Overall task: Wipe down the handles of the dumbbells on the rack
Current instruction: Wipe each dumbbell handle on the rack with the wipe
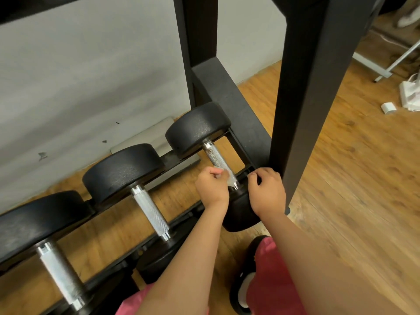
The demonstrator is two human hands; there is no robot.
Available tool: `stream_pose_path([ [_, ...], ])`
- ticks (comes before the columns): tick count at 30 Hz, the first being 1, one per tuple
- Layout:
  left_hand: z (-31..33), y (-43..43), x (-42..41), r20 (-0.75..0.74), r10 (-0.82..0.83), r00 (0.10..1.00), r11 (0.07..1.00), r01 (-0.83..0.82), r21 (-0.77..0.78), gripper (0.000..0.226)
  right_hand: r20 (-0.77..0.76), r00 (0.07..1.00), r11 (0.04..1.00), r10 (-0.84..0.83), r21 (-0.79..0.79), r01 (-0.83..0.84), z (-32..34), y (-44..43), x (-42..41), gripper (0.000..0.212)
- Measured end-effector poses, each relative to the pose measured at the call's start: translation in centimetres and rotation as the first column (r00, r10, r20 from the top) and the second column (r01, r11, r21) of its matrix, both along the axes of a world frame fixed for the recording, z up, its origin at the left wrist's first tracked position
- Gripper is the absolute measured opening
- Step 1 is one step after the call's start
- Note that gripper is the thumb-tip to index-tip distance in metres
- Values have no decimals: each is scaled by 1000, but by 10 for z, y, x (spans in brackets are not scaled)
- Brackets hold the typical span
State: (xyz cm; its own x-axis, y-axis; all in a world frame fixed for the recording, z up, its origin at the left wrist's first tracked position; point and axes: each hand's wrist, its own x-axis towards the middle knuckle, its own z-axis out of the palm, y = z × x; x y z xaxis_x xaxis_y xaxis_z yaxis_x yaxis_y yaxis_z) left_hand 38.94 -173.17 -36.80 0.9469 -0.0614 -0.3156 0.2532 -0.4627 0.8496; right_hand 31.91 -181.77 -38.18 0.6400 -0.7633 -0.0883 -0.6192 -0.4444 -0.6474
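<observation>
On the head view my left hand (212,187) is fisted round a limp pale wipe (230,178), holding it against the near end of the handle (213,156) of the rightmost dumbbell (197,128), low on the rack (306,87). My right hand (267,193) curls over that dumbbell's near head. I judge the dumbbell heavy and the knurled steel grippy, so I would wrap the wipe round the bar.

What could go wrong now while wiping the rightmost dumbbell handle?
1. The wipe is small and bunched in the left hand, so the brown spots high on the handle may stay.
2. The right hand curls its fingers by the near head and rack rail; a rolling dumbbell might pinch them.
</observation>
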Motion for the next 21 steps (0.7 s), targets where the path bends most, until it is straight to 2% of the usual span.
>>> stream_pose_path([
  [3,2,5,-10,-99,-188,977,977,197,87,11,-24,999,1000,23,-9,-23,2,-1,1,32],
  [5,8,13,-13,-117,-230,966,967,241,85,8,-46,998,999,53,-3,-54,4,-1,1,34],
  [8,23,28,-13,-55,-225,973,974,225,7,14,-93,989,993,115,29,-113,12,-2,0,36],
  [11,41,53,-11,39,-230,972,972,232,-40,23,-172,965,969,197,-113,-218,27,0,0,31],
  [13,50,73,-4,98,-253,962,967,254,4,25,-213,945,947,249,-153,-284,43,8,1,27],
  [16,64,108,1,179,-274,945,961,263,87,14,-263,893,910,364,-102,-401,67,30,-1,31],
  [21,102,162,-10,246,-316,916,944,278,179,11,-325,801,849,504,15,-528,120,78,-9,28],
])
